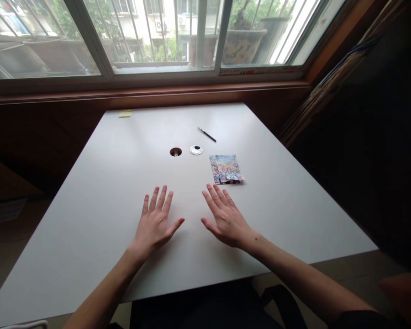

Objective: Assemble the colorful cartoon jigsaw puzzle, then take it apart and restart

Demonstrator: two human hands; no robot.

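Note:
Palm down over the white table, my left hand has its fingers spread and holds nothing. My right hand is likewise flat with fingers apart, a little to the right of it. Just beyond the right fingertips lies a colourful printed booklet or card, with a second patterned piece partly hidden under it. Farther back, a dark pen rests at a slant. A round silvery cover with an opening sits left of the booklet, beside a round hole in the tabletop.
A yellow slip lies at the table's far left edge. Behind the table runs a wooden sill under a window with bars and potted plants outside. A curtain hangs on the right.

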